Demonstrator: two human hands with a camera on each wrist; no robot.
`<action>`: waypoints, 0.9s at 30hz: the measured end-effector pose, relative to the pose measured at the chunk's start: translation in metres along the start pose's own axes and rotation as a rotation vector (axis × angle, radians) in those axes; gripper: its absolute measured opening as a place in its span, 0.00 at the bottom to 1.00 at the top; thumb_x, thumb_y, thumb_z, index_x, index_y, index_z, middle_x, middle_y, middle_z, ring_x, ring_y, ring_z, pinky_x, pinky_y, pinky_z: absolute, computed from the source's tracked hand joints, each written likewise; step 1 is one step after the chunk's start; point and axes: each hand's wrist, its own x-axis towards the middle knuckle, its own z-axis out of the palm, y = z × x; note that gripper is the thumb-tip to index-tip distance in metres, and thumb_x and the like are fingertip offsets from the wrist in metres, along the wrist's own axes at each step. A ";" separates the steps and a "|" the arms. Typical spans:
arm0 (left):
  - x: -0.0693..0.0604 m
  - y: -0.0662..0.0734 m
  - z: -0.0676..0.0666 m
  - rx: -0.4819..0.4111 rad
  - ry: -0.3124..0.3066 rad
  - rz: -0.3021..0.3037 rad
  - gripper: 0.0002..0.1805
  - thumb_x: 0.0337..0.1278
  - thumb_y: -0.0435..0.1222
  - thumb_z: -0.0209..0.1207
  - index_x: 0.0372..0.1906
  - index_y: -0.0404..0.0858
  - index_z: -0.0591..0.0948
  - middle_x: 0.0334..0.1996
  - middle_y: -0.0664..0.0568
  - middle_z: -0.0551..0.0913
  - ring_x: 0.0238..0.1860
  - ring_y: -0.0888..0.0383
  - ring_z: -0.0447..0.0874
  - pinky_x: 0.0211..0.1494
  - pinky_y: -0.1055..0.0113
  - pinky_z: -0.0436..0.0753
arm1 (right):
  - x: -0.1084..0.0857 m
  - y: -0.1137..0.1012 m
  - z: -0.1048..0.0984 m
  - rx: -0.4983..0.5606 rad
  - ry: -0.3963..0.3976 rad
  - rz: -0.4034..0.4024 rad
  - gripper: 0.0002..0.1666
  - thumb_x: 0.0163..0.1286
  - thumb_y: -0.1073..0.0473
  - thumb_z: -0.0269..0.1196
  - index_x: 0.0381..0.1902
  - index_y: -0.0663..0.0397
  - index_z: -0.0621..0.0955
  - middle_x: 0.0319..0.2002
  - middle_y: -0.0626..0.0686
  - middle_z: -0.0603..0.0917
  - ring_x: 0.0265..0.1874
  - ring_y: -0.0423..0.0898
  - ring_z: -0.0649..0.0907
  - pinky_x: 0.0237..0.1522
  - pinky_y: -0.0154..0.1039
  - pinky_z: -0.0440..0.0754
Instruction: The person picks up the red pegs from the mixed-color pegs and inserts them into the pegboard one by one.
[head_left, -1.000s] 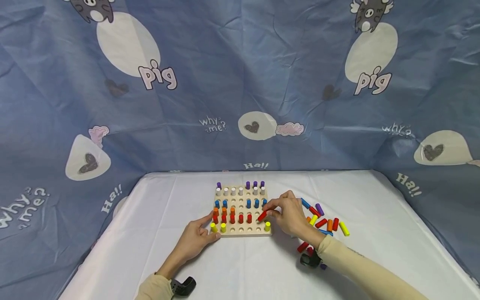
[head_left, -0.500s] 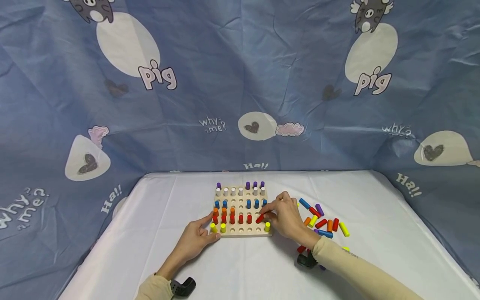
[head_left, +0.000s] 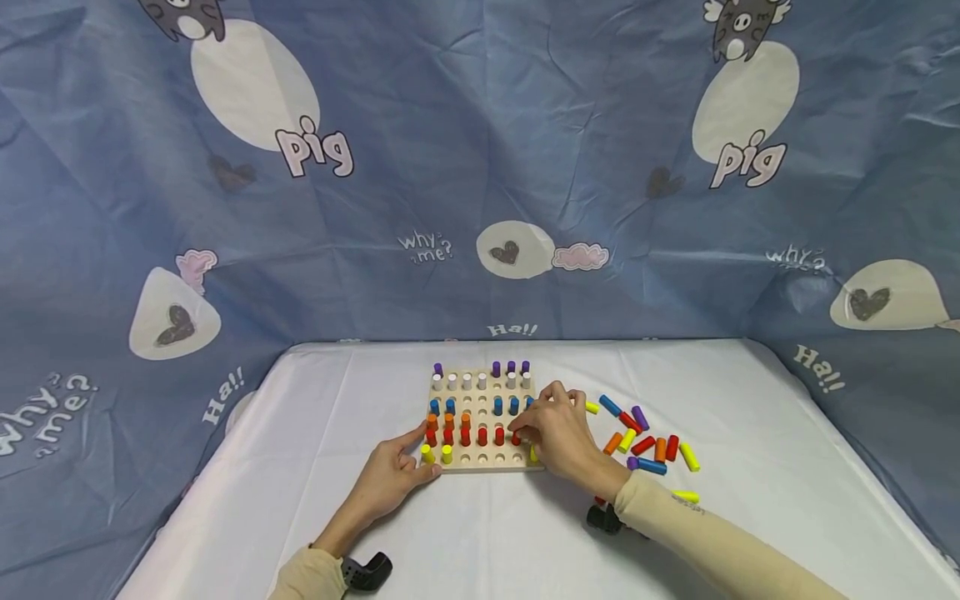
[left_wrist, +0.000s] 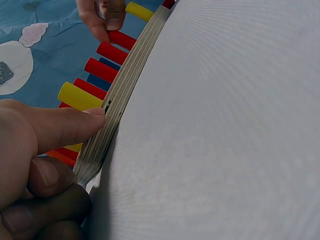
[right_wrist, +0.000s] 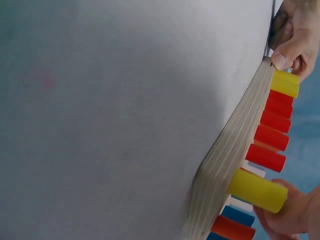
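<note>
A blue printed cloth [head_left: 390, 200] is being used as backdrop, with a white-covered table [head_left: 465, 542] being viewed from above. On it the wooden pegboard [head_left: 487, 469] is being steadied at its near left corner by the left hand [head_left: 390, 479]: that grip is closed on the board, with the thumb being pressed against the front edge beside a yellow peg [head_left: 427, 455].

Change noted: a red peg [head_left: 516, 438], seen tilted over the board in the two preceding head views, is now being held upright at the sixth position of the red row. The right hand [head_left: 558, 429] has been brought lower and further over the board; its grip is closed, the peg being pinched between thumb and fingers. In the left wrist view the peg is being lined up roughly parallel to its red neighbours.

Reading: alignment is being judged as achieved and insertion as under way; how deeply the peg is being seated cannot be told. A further yellow peg [head_left: 534, 454], at the near right corner, is being partly hidden by the same hand. Bare holes are being left in the yellow row, and loose pegs [head_left: 651, 467] are being kept in a scatter to the board's right.
</note>
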 end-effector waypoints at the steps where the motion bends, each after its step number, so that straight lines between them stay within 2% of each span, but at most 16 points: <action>1: 0.000 0.000 0.000 -0.002 -0.003 0.000 0.46 0.58 0.36 0.75 0.79 0.32 0.68 0.09 0.60 0.64 0.12 0.64 0.56 0.17 0.72 0.57 | 0.000 0.000 0.000 -0.001 -0.002 0.002 0.13 0.60 0.66 0.78 0.33 0.38 0.94 0.32 0.41 0.92 0.47 0.50 0.76 0.50 0.59 0.63; 11: 0.000 0.001 0.000 0.018 0.014 -0.009 0.45 0.58 0.36 0.75 0.79 0.33 0.69 0.09 0.59 0.65 0.12 0.64 0.57 0.17 0.72 0.57 | -0.002 -0.004 -0.004 0.025 -0.018 0.030 0.12 0.61 0.65 0.78 0.36 0.38 0.95 0.35 0.42 0.91 0.46 0.53 0.75 0.51 0.63 0.63; 16: 0.001 0.001 0.003 0.007 0.011 -0.023 0.46 0.57 0.36 0.76 0.79 0.33 0.69 0.09 0.59 0.65 0.12 0.64 0.57 0.17 0.72 0.57 | -0.005 0.000 -0.016 0.037 -0.005 0.048 0.15 0.61 0.68 0.77 0.39 0.39 0.95 0.35 0.44 0.89 0.46 0.53 0.74 0.49 0.62 0.61; 19: 0.001 0.001 0.003 0.008 0.017 -0.031 0.46 0.56 0.36 0.76 0.79 0.34 0.69 0.09 0.59 0.65 0.12 0.64 0.57 0.17 0.72 0.57 | -0.005 0.009 -0.028 0.006 0.029 0.066 0.14 0.62 0.66 0.77 0.40 0.41 0.95 0.34 0.44 0.89 0.46 0.54 0.74 0.51 0.65 0.61; 23: 0.002 0.001 0.003 0.014 0.022 -0.027 0.46 0.56 0.37 0.76 0.79 0.34 0.70 0.09 0.60 0.64 0.12 0.64 0.57 0.17 0.72 0.57 | -0.007 0.030 -0.046 -0.089 0.054 0.117 0.08 0.62 0.57 0.79 0.40 0.44 0.95 0.33 0.46 0.91 0.47 0.55 0.76 0.56 0.71 0.62; 27: 0.002 0.001 0.001 0.014 0.020 -0.027 0.46 0.56 0.37 0.76 0.79 0.35 0.69 0.09 0.60 0.65 0.12 0.65 0.57 0.17 0.72 0.57 | -0.013 0.053 -0.062 -0.180 0.038 0.172 0.10 0.62 0.51 0.80 0.39 0.47 0.94 0.33 0.47 0.91 0.48 0.57 0.76 0.57 0.75 0.62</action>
